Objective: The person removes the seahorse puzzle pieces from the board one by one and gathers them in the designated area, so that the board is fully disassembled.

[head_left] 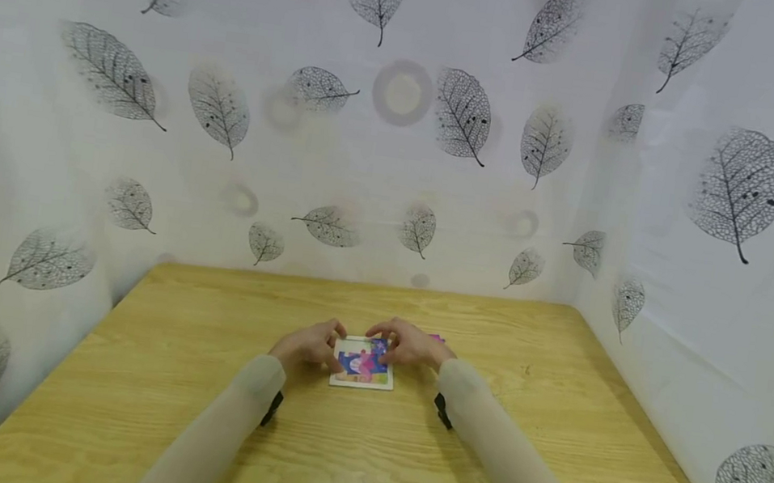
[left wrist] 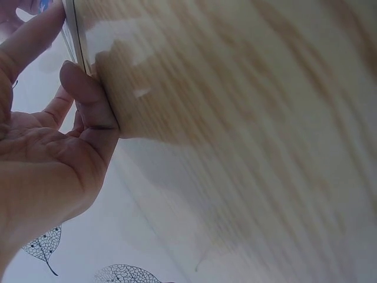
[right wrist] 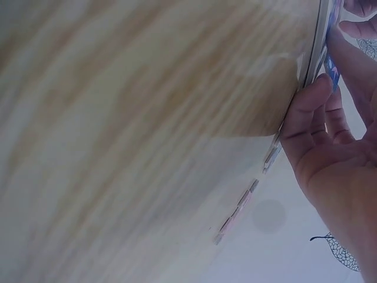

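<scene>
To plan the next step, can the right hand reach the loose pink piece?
Probably yes: the pink piece lies just beyond the right hand, nothing visible between, though the hand is at the puzzle.

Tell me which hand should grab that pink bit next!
Probably the right hand: the pink bit lies just beyond it, while the left hand is farther off, across the puzzle.

Two hands [head_left: 306, 345] [head_left: 419, 346], two sleeves [head_left: 216, 423] [head_left: 513, 454], one puzzle [head_left: 363, 368]; one table [head_left: 198, 339]
</scene>
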{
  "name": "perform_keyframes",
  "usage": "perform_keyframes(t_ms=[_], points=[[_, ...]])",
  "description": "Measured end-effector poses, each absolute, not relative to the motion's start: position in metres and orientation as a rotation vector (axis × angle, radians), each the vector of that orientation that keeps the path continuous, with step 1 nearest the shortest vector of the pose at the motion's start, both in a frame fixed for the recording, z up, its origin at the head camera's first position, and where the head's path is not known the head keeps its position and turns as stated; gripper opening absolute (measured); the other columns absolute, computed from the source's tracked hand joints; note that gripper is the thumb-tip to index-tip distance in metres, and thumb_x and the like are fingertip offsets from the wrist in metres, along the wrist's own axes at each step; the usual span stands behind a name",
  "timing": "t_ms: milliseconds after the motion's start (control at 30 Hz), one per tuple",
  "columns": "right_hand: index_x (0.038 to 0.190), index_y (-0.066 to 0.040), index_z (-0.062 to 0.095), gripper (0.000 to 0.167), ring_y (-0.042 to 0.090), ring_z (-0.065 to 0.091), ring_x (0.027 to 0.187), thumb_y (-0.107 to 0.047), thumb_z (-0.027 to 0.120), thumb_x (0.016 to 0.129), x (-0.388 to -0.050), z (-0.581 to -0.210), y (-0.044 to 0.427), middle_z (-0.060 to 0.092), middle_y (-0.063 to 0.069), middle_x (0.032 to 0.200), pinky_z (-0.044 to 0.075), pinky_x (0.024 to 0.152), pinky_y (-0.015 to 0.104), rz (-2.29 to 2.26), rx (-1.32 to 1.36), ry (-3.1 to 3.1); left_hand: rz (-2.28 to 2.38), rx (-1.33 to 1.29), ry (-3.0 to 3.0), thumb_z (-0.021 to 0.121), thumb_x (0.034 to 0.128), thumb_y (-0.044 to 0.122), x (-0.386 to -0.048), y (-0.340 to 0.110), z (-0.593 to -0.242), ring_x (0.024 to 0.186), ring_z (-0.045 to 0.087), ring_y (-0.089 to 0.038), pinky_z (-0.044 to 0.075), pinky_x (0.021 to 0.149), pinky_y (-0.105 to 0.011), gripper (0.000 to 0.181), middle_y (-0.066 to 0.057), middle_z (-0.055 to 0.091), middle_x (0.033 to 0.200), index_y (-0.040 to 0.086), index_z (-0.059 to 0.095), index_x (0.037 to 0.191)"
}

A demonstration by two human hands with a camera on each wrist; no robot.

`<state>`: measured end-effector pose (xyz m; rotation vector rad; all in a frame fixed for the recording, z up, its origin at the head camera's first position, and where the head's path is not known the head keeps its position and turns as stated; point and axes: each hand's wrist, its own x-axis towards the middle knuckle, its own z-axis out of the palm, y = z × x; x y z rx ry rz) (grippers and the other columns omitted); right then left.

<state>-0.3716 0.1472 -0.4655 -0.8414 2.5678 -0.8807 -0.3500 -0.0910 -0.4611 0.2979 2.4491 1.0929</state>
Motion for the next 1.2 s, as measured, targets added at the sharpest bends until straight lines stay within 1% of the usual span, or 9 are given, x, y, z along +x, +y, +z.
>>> perform_keyframes(t_ms=[100, 333, 467, 567, 633, 767, 867, 1033, 1200], points=[[0.131, -0.015, 0.062, 0.050, 0.016, 0.056, 0.090, -0.007, 0.076, 0.083, -0.371, -0.465, 0.147, 0.054, 0.011, 0.123, 0.049, 0.078, 0.029, -0.876, -0.820, 2.581, 1.106, 0.288, 2.438, 0.080, 0.0759, 0.004, -0.350, -0.091, -0.461, 0.072, 0.048, -0.019, 0.042, 0.064, -0.027, 0.063, -0.011, 0.051, 0.099, 0.006, 0.045, 0.129], [0.127, -0.014, 0.064, 0.046, 0.017, 0.059, 0.087, -0.005, 0.075, 0.083, -0.371, -0.466, 0.148, 0.059, 0.011, 0.122, 0.050, 0.075, 0.029, -0.928, -0.819, 2.554, 1.102, 0.279, 2.436, 0.080, 0.0758, 0.004, -0.349, -0.091, -0.461, 0.072, 0.048, -0.019, 0.042, 0.064, -0.027, 0.063, -0.011, 0.051, 0.098, 0.007, 0.046, 0.129], [0.125, -0.013, 0.066, 0.039, 0.017, 0.059, 0.091, -0.005, 0.070, 0.087, -0.369, -0.463, 0.148, 0.063, 0.009, 0.121, 0.049, 0.077, 0.030, -0.965, -0.791, 2.560, 1.108, 0.274, 2.433, 0.080, 0.0757, 0.004, -0.349, -0.090, -0.461, 0.071, 0.048, -0.019, 0.042, 0.063, -0.027, 0.063, -0.010, 0.051, 0.098, 0.007, 0.046, 0.129], [0.124, -0.013, 0.067, 0.032, 0.016, 0.058, 0.091, -0.008, 0.065, 0.092, -0.368, -0.463, 0.148, 0.066, 0.006, 0.117, 0.048, 0.076, 0.029, -0.974, -0.787, 2.580, 1.112, 0.280, 2.429, 0.079, 0.0760, 0.003, -0.348, -0.090, -0.461, 0.070, 0.048, -0.018, 0.042, 0.062, -0.027, 0.062, -0.010, 0.050, 0.098, 0.006, 0.046, 0.129], [0.123, -0.014, 0.067, 0.030, 0.014, 0.057, 0.089, -0.009, 0.063, 0.094, -0.368, -0.464, 0.147, 0.067, 0.004, 0.113, 0.047, 0.074, 0.027, -0.979, -0.790, 2.597, 1.109, 0.280, 2.431, 0.079, 0.0762, 0.004, -0.348, -0.091, -0.460, 0.070, 0.047, -0.018, 0.042, 0.062, -0.027, 0.062, -0.010, 0.050, 0.098, 0.006, 0.046, 0.129], [0.122, -0.014, 0.068, 0.029, 0.013, 0.056, 0.082, -0.007, 0.061, 0.094, -0.368, -0.464, 0.148, 0.067, 0.005, 0.104, 0.047, 0.068, 0.026, -1.010, -0.801, 2.615, 1.101, 0.280, 2.439, 0.079, 0.0764, 0.005, -0.347, -0.091, -0.458, 0.071, 0.047, -0.019, 0.041, 0.063, -0.027, 0.062, -0.010, 0.050, 0.098, 0.007, 0.046, 0.129], [0.123, -0.012, 0.067, 0.030, 0.014, 0.056, 0.081, -0.006, 0.060, 0.094, -0.367, -0.463, 0.149, 0.066, 0.007, 0.104, 0.048, 0.067, 0.027, -1.047, -0.788, 2.606, 1.097, 0.279, 2.440, 0.079, 0.0765, 0.006, -0.347, -0.091, -0.458, 0.070, 0.048, -0.018, 0.041, 0.063, -0.027, 0.063, -0.010, 0.050, 0.098, 0.007, 0.046, 0.129], [0.127, -0.013, 0.065, 0.031, 0.016, 0.057, 0.084, -0.009, 0.057, 0.097, -0.368, -0.464, 0.152, 0.065, 0.006, 0.107, 0.051, 0.069, 0.029, -1.079, -0.716, 2.588, 1.083, 0.285, 2.444, 0.080, 0.0768, 0.006, -0.347, -0.091, -0.458, 0.069, 0.048, -0.018, 0.042, 0.062, -0.027, 0.063, -0.010, 0.050, 0.097, 0.008, 0.046, 0.129], [0.128, -0.011, 0.064, 0.032, 0.016, 0.057, 0.090, -0.012, 0.058, 0.097, -0.371, -0.465, 0.158, 0.066, 0.006, 0.112, 0.049, 0.074, 0.030, -1.092, -0.753, 2.599, 1.083, 0.280, 2.446, 0.080, 0.0770, 0.006, -0.347, -0.091, -0.459, 0.071, 0.048, -0.019, 0.042, 0.063, -0.028, 0.062, -0.010, 0.050, 0.098, 0.008, 0.046, 0.129]])
